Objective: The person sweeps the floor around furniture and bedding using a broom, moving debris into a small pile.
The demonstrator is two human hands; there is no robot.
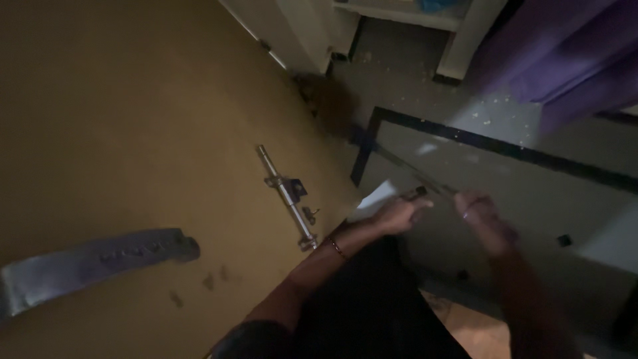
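Observation:
The room is dim. My left hand [399, 216], with a thin bracelet on its wrist, reaches forward past the edge of a brown door [133, 133] and pinches a small dark object [419, 193] at its fingertips. My right hand [482, 216] is just right of it, blurred and curled, its fingers close to the same object. A thin pale line [399, 163] runs from the upper left toward the right hand; what it is cannot be made out. A white patch [372, 199] shows just behind the left hand.
A metal slide bolt [287, 196] is fixed on the door, and a grey curved handle [93, 262] sits at the lower left. The speckled floor [465, 113] carries a black border stripe. Purple cloth [565, 46] hangs at the upper right, beside white furniture legs [458, 40].

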